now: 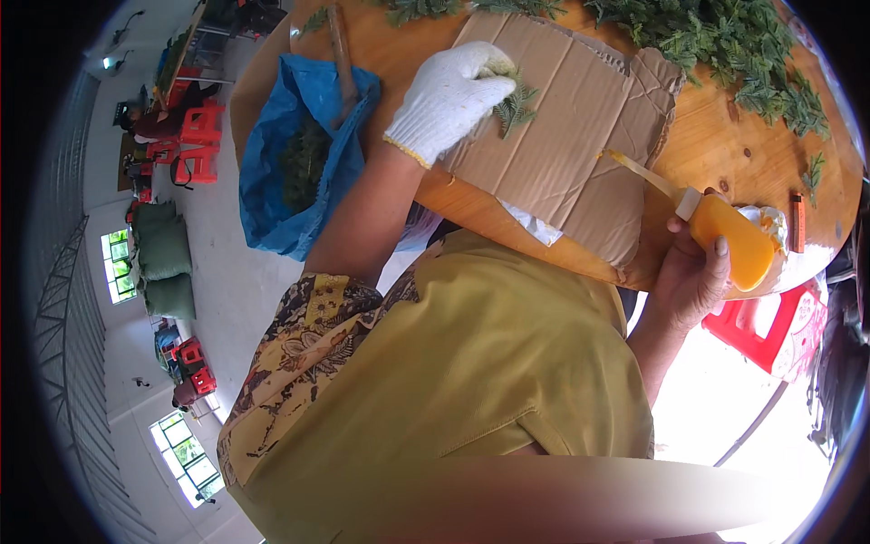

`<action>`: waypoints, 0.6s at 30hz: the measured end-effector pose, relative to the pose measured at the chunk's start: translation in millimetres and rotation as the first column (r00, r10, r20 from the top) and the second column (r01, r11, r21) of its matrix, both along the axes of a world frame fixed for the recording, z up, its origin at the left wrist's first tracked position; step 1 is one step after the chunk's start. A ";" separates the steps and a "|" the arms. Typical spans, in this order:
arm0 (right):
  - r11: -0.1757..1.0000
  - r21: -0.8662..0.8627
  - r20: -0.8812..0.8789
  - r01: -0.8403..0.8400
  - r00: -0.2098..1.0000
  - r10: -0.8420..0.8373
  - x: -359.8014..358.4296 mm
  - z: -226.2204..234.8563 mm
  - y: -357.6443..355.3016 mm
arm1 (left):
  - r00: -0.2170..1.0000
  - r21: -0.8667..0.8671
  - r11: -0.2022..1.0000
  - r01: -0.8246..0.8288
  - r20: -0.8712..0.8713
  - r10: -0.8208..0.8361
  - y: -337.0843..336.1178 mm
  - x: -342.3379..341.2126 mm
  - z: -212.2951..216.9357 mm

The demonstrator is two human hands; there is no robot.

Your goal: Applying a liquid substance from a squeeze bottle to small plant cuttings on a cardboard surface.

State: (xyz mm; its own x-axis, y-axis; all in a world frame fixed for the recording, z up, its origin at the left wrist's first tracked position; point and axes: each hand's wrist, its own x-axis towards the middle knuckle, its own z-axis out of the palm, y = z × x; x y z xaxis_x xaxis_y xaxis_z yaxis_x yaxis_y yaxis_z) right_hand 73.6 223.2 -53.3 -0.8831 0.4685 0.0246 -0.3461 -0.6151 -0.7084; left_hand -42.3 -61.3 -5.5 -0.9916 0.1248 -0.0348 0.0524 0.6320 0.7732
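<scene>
My left hand [458, 95], in a white knitted glove, pinches a small green fern-like sprig [517, 107] above a flattened piece of brown cardboard [553, 127]. In my bare right hand [693, 272] is an orange squeeze bottle [736, 243] with a white collar and a long pale nozzle. The nozzle slants up and left, its yellowish tip over the right part of the cardboard. My fingers wrap around the bottle from below. Whether the tip touches the cardboard, I cannot tell.
The round wooden table [716, 136] carries a heap of green sprigs [716, 45] at the far right. A blue bag [272, 172] with greenery hangs at the left edge, beside a wooden stick [341, 54]. An orange strip [797, 223] lies right; a red stool [770, 331] stands below.
</scene>
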 end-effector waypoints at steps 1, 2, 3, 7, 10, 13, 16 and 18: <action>1.000 0.001 0.001 0.003 1.000 -0.003 0.1 0.9 0.0 | 0.999 0.076 0.997 -0.024 0.049 0.020 1.8 2.5 2.9; 0.999 0.040 0.014 0.014 1.000 -0.014 0.4 2.2 -0.1 | 0.999 0.077 0.997 -0.020 0.051 0.016 5.4 6.7 7.5; 0.997 0.077 0.024 0.024 0.999 -0.025 -0.5 3.4 -0.6 | 0.997 0.160 0.986 -0.043 0.073 0.031 10.1 12.2 14.4; 0.985 0.165 -0.080 0.048 0.996 -0.035 -3.3 21.6 -7.6 | 0.996 0.326 0.944 -0.051 0.090 0.023 23.7 29.5 27.8; 0.963 0.251 -0.168 0.096 0.984 -0.054 -3.4 39.1 -15.0 | 0.994 0.293 0.955 0.047 0.084 -0.075 26.9 36.2 29.9; 0.896 0.442 -0.210 0.035 0.976 0.066 -3.5 42.5 -13.2 | 0.984 0.371 0.925 0.075 0.121 -0.128 31.8 40.1 28.0; 0.822 0.564 -0.250 0.074 0.965 0.085 -6.0 39.0 -10.9 | 0.979 0.364 0.915 0.176 0.029 -0.200 31.9 39.7 18.4; 0.796 0.598 -0.230 0.097 0.972 0.054 -5.4 38.0 -12.4 | 0.981 0.412 0.897 0.161 0.033 -0.192 34.0 37.5 12.0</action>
State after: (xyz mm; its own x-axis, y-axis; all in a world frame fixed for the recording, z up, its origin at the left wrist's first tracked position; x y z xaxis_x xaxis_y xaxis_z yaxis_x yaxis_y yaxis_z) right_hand 68.2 210.8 -15.4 -0.8072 0.3102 0.5022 -0.5488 -0.0813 -0.8320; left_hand -4.8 -27.3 6.5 -0.9487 0.3159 -0.0134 0.0692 0.2488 0.9661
